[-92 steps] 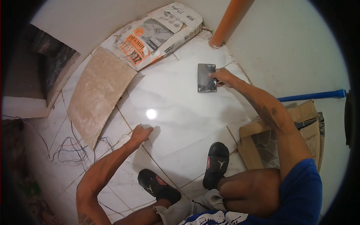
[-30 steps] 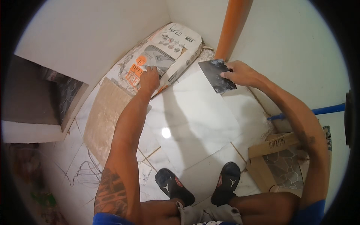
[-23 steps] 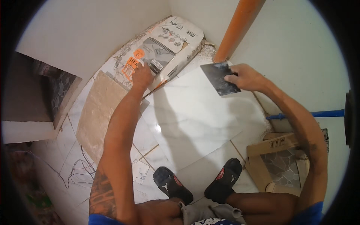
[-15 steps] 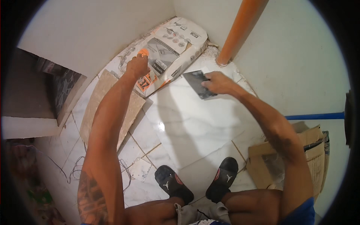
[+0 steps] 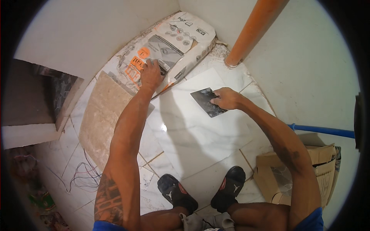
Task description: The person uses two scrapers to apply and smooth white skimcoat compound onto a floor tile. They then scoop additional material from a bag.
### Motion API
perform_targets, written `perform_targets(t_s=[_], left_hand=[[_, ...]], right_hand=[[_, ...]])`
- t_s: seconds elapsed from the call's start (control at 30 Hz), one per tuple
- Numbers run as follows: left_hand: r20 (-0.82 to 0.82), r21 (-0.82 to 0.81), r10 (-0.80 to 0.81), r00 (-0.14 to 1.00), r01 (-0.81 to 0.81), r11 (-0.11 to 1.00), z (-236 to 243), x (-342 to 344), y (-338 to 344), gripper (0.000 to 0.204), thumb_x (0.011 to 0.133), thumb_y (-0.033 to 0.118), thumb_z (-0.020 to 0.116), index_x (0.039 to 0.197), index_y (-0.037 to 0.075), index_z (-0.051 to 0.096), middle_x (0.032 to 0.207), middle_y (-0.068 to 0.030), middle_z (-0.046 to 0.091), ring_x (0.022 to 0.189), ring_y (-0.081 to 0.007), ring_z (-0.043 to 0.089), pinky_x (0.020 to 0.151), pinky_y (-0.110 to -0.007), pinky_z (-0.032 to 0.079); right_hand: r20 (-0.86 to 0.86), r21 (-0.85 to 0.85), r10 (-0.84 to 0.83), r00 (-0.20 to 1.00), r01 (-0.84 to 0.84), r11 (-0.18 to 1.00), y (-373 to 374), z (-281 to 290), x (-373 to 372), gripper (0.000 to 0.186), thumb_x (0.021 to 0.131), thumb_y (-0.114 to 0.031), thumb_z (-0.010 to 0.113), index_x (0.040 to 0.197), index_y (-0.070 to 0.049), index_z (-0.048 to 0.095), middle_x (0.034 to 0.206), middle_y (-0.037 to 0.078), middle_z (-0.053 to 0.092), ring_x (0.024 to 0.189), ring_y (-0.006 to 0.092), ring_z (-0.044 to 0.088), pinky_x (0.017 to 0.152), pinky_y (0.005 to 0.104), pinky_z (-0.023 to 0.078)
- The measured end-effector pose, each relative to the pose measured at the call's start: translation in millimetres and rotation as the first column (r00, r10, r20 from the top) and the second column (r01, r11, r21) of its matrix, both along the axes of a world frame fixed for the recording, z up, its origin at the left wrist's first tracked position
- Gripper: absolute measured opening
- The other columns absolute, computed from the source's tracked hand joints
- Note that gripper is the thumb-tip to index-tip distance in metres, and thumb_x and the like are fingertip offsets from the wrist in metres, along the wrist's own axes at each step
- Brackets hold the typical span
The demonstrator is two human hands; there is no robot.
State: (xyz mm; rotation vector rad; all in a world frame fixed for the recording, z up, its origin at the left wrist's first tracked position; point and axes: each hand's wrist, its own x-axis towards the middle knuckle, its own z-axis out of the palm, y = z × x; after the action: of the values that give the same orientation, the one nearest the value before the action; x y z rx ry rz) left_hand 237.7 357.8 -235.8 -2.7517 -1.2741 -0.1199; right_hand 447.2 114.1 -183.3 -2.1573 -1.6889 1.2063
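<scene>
My left hand [image 5: 151, 75] lies on the printed face of a white, grey and orange bag [image 5: 165, 48], fingers stretched and nothing visible in them. The bag lies flat on the floor in the far corner. My right hand [image 5: 228, 99] grips the edge of a dark, flat rectangular plate [image 5: 208, 101], thumb on top, stained pale in places. The plate hovers over a large glossy white tile [image 5: 200, 131] with faint grey veins. Below my left forearm a beige tile [image 5: 104, 111] lies slanted, one edge close to the bag.
An orange pipe [image 5: 256, 32] rises at the far right corner, and a blue pipe [image 5: 323, 131] runs along the right wall. Flattened cardboard [image 5: 296, 169] leans there. Thin wires [image 5: 84, 175] lie at left. My feet in black slides [image 5: 173, 188] stand at the tile's near edge.
My left hand has slid right and nearer over the bag, its fingers now laid out. My right hand has brought the dark plate a little nearer. The view has shifted slightly.
</scene>
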Motion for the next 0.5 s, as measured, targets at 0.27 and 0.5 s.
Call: perform_targets(t_s=[0.27,0.5], left_hand=[[0.078,0.005,-0.062,0.995,0.062,0.998,4.5,-1.2,8.3,0.055,0.073,0.025,0.076,0.116,0.004,0.05,0.112,-0.0168,0.051,0.106,-0.036,0.056,0.086,-0.047,0.049],[0.364,0.011,0.009,0.931,-0.014,1.0,31.7,-2.8,35.6,0.04,0.081,0.024,0.069,0.113,0.004,0.055,0.107,-0.0192,0.056,0.097,-0.0383,0.062,0.081,-0.047,0.052]], right_hand=[[-0.039,0.028,0.008,0.999,-0.007,1.0,13.6,-2.4,-3.4,0.04,0.086,-0.031,0.061,0.1,0.006,0.065,0.099,0.029,0.064,0.098,0.0415,0.062,0.086,0.0455,0.047],[-0.034,0.012,-0.018,0.999,0.019,1.0,16.3,-11.6,-5.1,0.042,0.087,-0.032,0.061,0.102,0.007,0.064,0.101,0.029,0.064,0.099,0.0415,0.061,0.088,0.0452,0.047]])
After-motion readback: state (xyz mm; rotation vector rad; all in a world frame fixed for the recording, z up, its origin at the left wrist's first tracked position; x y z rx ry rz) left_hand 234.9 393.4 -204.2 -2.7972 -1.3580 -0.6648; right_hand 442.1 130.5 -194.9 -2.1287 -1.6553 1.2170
